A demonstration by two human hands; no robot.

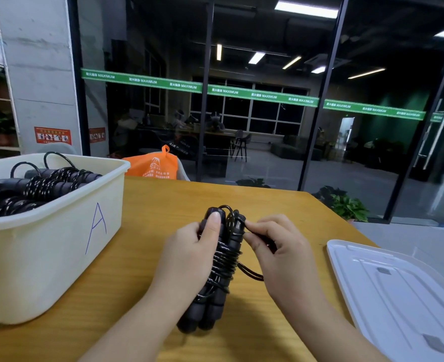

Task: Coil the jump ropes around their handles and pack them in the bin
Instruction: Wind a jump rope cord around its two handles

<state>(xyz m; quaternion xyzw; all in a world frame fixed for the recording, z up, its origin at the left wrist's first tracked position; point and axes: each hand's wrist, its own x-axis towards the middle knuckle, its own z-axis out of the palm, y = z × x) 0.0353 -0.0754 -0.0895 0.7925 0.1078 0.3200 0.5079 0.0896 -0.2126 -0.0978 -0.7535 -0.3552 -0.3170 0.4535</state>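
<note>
My hands coiling a black jump rope (217, 267).
Left hand (189, 254) grips handles, right hand (275, 246) pinches cord; bin (59, 244) marked "A".

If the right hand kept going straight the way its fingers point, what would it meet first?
The right hand points left, so it would likely meet the coiled jump rope it already pinches, then the left hand behind it.

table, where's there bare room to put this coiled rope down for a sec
Bare wood lies on the table between the bin and your hands, and along the far edge toward the orange bag. A narrower strip runs between the right hand and the lid. The bin is crowded with coiled ropes.
</note>
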